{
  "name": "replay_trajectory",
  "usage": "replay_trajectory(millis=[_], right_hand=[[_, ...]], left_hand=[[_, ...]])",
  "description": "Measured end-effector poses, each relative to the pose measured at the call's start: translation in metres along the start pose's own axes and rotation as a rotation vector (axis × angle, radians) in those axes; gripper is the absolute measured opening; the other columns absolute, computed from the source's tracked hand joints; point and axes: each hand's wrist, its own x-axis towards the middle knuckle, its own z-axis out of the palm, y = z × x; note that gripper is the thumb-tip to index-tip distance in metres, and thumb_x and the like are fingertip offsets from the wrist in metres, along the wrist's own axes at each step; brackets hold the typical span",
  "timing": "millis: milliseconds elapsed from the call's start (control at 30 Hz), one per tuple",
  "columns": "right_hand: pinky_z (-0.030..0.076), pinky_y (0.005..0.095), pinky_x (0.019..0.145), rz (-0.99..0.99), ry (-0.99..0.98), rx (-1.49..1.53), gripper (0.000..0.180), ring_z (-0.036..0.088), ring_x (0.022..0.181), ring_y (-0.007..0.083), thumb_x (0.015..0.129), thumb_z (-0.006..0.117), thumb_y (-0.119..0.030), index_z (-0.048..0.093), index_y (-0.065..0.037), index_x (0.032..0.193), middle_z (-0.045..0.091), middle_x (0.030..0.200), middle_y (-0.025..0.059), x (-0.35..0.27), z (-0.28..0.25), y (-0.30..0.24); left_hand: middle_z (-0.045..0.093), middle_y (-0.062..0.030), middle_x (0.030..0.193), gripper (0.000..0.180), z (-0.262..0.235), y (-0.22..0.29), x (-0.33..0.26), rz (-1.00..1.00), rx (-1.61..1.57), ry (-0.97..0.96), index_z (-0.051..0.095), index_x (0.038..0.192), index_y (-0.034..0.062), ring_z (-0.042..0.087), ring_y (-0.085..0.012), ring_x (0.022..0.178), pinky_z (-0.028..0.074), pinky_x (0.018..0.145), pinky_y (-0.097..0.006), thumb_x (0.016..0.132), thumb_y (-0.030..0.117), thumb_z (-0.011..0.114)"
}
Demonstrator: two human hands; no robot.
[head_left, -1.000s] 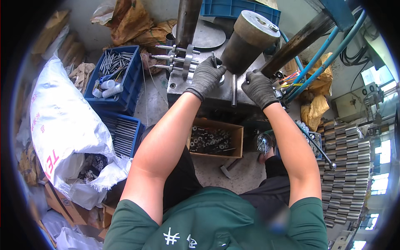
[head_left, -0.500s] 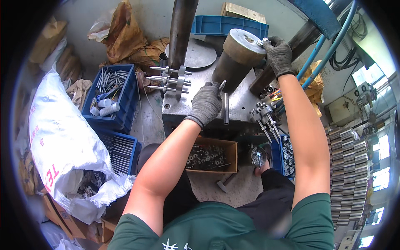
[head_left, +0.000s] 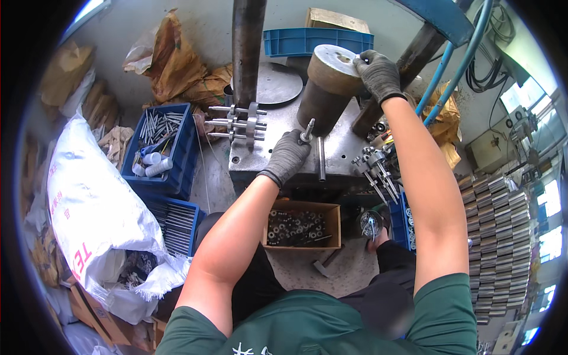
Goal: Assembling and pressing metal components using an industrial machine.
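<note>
My left hand, in a grey knitted glove, is closed around a slim stepped metal shaft. The shaft's narrow end points up and away from the fist, with a collar just above the fingers. A thick steel cylinder with a wider round head stands on the metal machine table just beyond. My right hand, also gloved, is pinched at the right rim of that head. Its fingertips hold a small shiny metal part, mostly hidden. A thin metal tube is by the table's front edge, beside my left hand.
Pins with round plates lie left on the table; a similar cluster sits right. Steel columns rise behind. A cardboard box of small parts and a hammer are below. Blue bins stand left.
The whole view has shifted slightly. The shaft in my left hand shows more of its collar above the fist. My right hand stays at the cylinder's rim, its small part now more covered by fingers.
</note>
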Motion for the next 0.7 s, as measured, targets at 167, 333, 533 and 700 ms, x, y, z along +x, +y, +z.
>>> replay_trajectory(millis=[167,333,533,700], right_hand=[[0.055,0.0443,0.095,-0.041,0.169,0.093,0.037,0.072,0.103,0.0354,0.091,0.07,-0.037,0.075,-0.006,0.111,0.075,0.106,0.0209,-0.028,-0.02,0.017],[0.054,0.0404,0.072,-0.136,-0.043,0.454,0.031,0.067,0.077,0.0308,0.091,0.074,-0.031,0.067,-0.002,0.086,0.067,0.081,0.0179,-0.139,-0.069,-0.021],[0.052,0.0411,0.066,-0.385,-0.357,0.532,0.018,0.065,0.071,0.033,0.089,0.076,-0.02,0.069,-0.003,0.086,0.065,0.075,0.0156,-0.31,-0.074,0.038],[0.054,0.0501,0.069,-0.025,-0.628,0.656,0.017,0.067,0.076,0.0408,0.091,0.068,-0.019,0.07,-0.003,0.095,0.066,0.077,0.0212,-0.388,-0.05,0.072]], left_hand=[[0.071,-0.0172,0.091,0.04,0.012,0.009,-0.001,0.027,-0.014,-0.094,0.064,0.117,0.0023,0.068,-0.0267,0.083,0.055,0.081,-0.04,0.083,0.023,0.071],[0.066,-0.007,0.09,0.04,0.025,-0.122,0.036,0.07,-0.089,0.01,0.059,0.123,0.001,0.062,-0.0155,0.081,0.056,0.075,-0.031,0.088,0.017,0.071],[0.07,-0.0145,0.094,0.037,0.024,-0.075,0.007,0.182,-0.109,0.1,0.059,0.114,-0.0011,0.068,-0.0256,0.084,0.054,0.078,-0.04,0.084,0.011,0.077],[0.066,-0.0064,0.102,0.035,0.036,-0.022,-0.036,0.018,-0.469,0.033,0.056,0.127,0.0016,0.062,-0.0158,0.089,0.054,0.08,-0.033,0.095,0.004,0.069]])
